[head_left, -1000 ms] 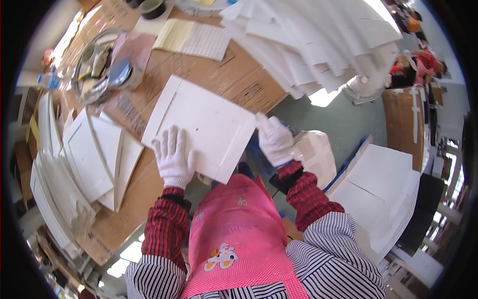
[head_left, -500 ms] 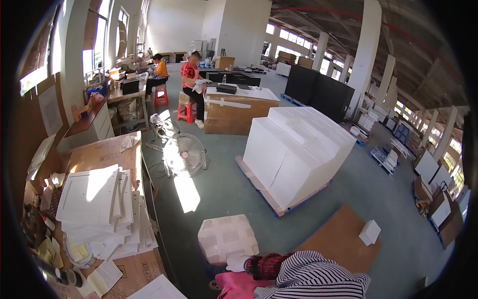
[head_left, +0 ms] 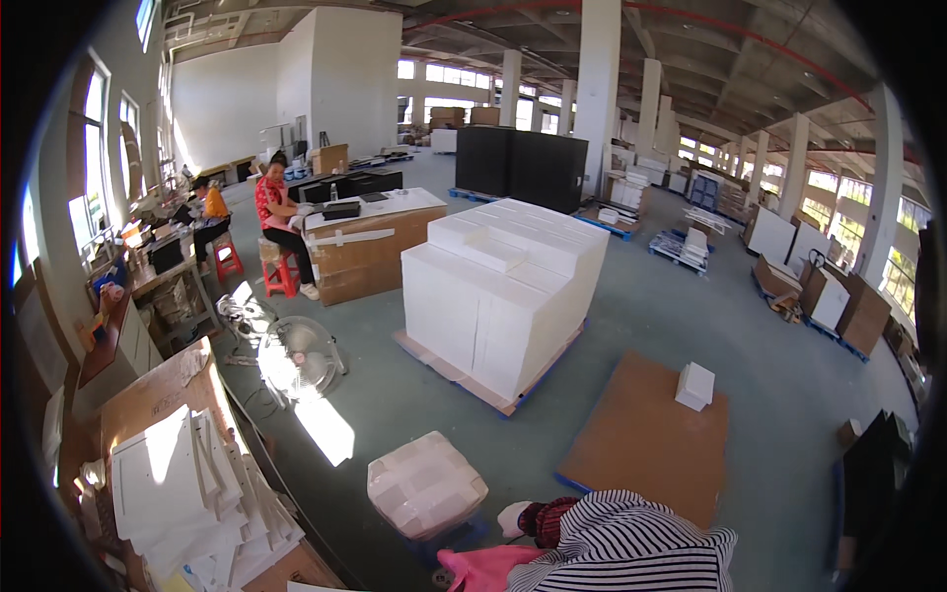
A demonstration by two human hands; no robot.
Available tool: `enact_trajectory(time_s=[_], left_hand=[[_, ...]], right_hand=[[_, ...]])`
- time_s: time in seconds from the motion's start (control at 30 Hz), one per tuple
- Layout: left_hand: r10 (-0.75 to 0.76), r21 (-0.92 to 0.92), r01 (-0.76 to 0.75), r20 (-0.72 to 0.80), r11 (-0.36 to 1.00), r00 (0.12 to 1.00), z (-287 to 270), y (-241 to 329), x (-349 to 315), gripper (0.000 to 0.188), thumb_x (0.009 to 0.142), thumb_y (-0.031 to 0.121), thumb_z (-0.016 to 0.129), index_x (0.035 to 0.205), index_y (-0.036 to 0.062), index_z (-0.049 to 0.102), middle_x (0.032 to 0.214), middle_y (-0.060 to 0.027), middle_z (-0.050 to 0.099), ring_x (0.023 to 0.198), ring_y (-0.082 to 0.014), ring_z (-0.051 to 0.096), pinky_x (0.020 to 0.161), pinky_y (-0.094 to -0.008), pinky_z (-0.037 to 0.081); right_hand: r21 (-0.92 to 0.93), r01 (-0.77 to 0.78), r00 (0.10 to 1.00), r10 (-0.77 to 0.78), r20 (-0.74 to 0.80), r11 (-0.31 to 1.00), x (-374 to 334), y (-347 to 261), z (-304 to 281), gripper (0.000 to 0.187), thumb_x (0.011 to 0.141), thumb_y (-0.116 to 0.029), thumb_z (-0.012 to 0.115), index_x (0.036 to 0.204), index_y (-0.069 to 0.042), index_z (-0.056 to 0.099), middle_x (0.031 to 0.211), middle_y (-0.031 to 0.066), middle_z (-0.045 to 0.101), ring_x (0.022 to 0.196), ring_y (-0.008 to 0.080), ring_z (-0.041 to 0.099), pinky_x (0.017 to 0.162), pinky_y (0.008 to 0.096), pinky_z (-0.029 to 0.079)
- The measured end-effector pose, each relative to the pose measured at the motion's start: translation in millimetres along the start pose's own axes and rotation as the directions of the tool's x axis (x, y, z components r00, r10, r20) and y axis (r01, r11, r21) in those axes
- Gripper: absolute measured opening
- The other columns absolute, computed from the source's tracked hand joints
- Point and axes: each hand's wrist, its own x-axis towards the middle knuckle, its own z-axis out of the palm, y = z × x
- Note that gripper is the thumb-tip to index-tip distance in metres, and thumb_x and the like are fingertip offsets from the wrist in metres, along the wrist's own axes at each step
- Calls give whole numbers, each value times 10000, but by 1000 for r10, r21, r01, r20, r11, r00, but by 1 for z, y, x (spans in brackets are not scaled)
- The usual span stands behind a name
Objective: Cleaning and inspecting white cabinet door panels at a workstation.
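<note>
My right hand (head_left: 512, 519), in a white glove, hangs at the end of a striped sleeve (head_left: 631, 543) with a dark red knitted cuff. It is just right of a seat-like block (head_left: 427, 483) wrapped in pale tape on a blue base, with a small gap between them. How its fingers are set is too small to make out, and no held thing shows. Pink cloth (head_left: 483, 569) lies below the hand. My left hand is out of view.
White panels (head_left: 182, 483) are piled on the left workbench. A floor fan (head_left: 299, 357) stands behind it. White blocks (head_left: 493, 296) are stacked on a pallet ahead. A brown board (head_left: 641, 434) bears a small white box (head_left: 694, 386). A seated co-worker (head_left: 276, 212) is at a carton-like table.
The view has swung right and up. My right hand, earlier at the wrapped block's edge, is now apart from it on its right.
</note>
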Motion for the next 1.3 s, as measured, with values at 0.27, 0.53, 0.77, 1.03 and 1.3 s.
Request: enact_trajectory(time_s=[0.27,0.53,0.77,1.03,1.3], left_hand=[[-3,-3,3,-40,1000,999,2,6,9,863,882,737,597,1360,18,607,1325,-286,591,1309,-466,506,1090,-614,409],[-53,16,54,-79,998,995,18,-16,10,897,887,751,580,1376,0,592,1372,-299,571,1341,-463,487,1113,-612,393],[-76,29,79,-90,996,993,19,8,24,887,877,723,603,1411,15,573,1442,-282,547,1374,-457,472,1131,-603,388],[-164,-41,170,114,985,980,-12,49,32,816,835,607,722,1442,88,554,1519,-235,507,1420,-443,438,1132,-582,404],[-443,-344,472,166,812,881,-29,95,55,743,845,458,756,1457,98,539,1502,-237,517,1368,-447,486,1094,-564,440]], right_hand=[[113,46,993,-33,-118,993,-41,-38,-20,387,871,-333,715,1120,-45,785,1090,208,766,1040,387,741,879,517,591],[200,-90,987,113,-111,976,-50,37,33,443,851,-378,721,1105,-20,782,1077,211,767,1052,396,735,902,515,581],[135,-92,992,103,-72,987,-44,71,53,447,824,-401,717,1066,-35,797,1071,210,768,1028,408,734,898,517,578],[90,37,997,-30,-76,995,-30,34,0,398,839,-329,695,1038,4,784,995,231,763,971,413,743,855,516,592],[219,431,875,-347,-337,875,68,-54,-43,335,954,-345,595,1117,-136,799,1149,134,759,1080,365,705,975,487,541]])
